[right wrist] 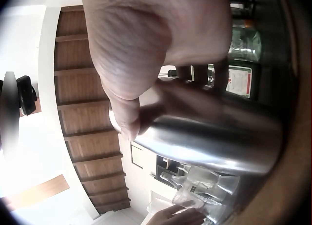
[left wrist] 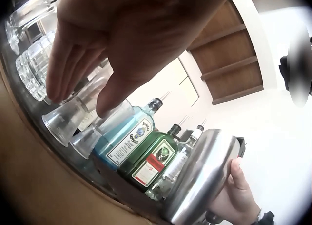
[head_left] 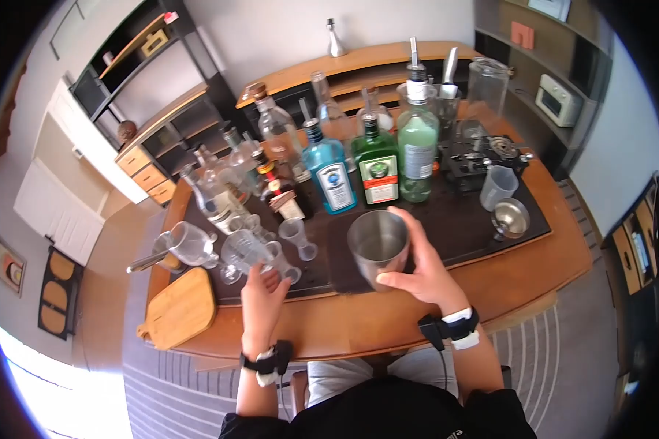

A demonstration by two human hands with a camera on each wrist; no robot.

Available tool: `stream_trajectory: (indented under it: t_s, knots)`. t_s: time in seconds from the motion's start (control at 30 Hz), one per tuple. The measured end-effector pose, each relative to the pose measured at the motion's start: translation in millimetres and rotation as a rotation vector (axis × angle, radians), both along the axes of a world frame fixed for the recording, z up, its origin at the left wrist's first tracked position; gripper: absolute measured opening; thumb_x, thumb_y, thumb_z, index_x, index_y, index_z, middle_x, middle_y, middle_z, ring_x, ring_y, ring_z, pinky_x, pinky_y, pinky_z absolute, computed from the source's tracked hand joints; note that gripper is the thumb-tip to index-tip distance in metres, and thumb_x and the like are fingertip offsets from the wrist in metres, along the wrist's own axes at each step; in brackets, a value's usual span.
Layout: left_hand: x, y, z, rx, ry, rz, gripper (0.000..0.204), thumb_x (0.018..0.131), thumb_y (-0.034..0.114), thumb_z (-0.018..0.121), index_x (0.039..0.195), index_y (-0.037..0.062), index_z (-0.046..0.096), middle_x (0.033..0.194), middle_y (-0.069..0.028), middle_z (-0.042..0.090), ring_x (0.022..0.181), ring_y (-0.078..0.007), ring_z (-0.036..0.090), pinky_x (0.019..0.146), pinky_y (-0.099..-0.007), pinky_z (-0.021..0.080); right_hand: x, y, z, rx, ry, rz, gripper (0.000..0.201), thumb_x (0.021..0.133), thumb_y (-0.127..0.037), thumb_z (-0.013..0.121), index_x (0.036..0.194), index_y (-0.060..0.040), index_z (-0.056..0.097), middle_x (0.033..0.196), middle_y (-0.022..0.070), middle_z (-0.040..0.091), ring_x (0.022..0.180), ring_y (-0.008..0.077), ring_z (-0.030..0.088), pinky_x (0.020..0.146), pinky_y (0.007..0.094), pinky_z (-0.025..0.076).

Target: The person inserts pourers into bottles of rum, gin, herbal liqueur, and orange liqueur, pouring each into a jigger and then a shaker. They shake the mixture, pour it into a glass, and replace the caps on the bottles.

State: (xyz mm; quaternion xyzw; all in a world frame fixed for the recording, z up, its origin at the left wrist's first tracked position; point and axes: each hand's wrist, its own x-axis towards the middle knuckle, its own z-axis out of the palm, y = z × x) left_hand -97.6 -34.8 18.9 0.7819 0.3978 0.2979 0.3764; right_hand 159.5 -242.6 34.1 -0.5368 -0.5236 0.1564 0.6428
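Note:
My right hand [head_left: 421,267] grips a metal shaker tin [head_left: 377,252] by its side, thumb at the near side and fingers around the far side. The tin stands upright over the dark mat, its mouth facing up. My left hand [head_left: 262,300] reaches to a clear jigger [left wrist: 63,122] at the mat's front edge, its fingers fairly straight. In the left wrist view the thumb and fingers lie on either side of this jigger's upper cup, which the hand partly hides. A second clear jigger [head_left: 294,233] stands just beyond it. A cut-glass mixing glass [head_left: 243,249] is left of the fingers.
Behind the tin stand a blue bottle [head_left: 331,164], a green bottle [head_left: 377,164] and a pale green bottle [head_left: 417,146]. A wooden board [head_left: 183,311] lies at left. At right are a small metal strainer [head_left: 511,218], a plastic cup [head_left: 498,186] and a burner [head_left: 483,161].

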Motion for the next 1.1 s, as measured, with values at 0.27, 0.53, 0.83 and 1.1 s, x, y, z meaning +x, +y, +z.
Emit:
stream_trajectory:
  t_s: [0.27,0.53,0.83,1.1]
  knots:
    - [44.0,-94.3,23.3,-0.022,-0.269,-0.245,0.092,0.079,0.002,0.083,0.153,0.0044,0.029,0.146,-0.0207,0.047,0.131,-0.0312,0.054,0.104,-0.0399,0.048,-5.8,-4.9,12.1,-0.057,0.025,-0.008,0.102,0.08,-0.019,0.087,0.162,-0.0105,0.028,0.145,0.0157,0.043,0.139,0.0304,0.042,0.117,0.0409,0.033]
    - [122.4,-125.1,40.0,-0.032,-0.419,-0.358,0.116,0.072,0.007,0.091,0.16,0.0037,0.015,0.151,-0.0221,0.04,0.138,-0.0329,0.047,0.115,-0.0465,0.04,19.1,-94.8,25.0,0.108,-0.158,-0.688,0.062,0.086,-0.006,0.076,0.141,-0.001,0.049,0.14,0.0135,0.053,0.131,0.0265,0.052,0.11,0.0421,0.043]
    - [98.2,-122.1,26.8,-0.106,-0.479,-0.335,0.1,0.075,0.004,0.088,0.152,0.0044,0.025,0.142,-0.0166,0.046,0.134,-0.0274,0.05,0.113,-0.0442,0.042,113.0,-156.2,-37.7,-0.186,0.174,-0.82,0.095,0.084,-0.006,0.082,0.157,-0.0027,0.022,0.149,0.0194,0.045,0.139,0.0286,0.046,0.117,0.0431,0.036]
    - [92.7,-124.1,14.1,-0.165,-0.552,-0.476,0.102,0.078,0.005,0.087,0.154,0.0021,0.019,0.146,-0.0179,0.038,0.136,-0.028,0.046,0.113,-0.0437,0.041,135.3,-133.1,-46.6,-0.12,0.499,-0.635,0.072,0.084,-0.003,0.083,0.143,-0.0043,0.043,0.134,0.0058,0.059,0.118,0.0147,0.059,0.105,0.031,0.046]
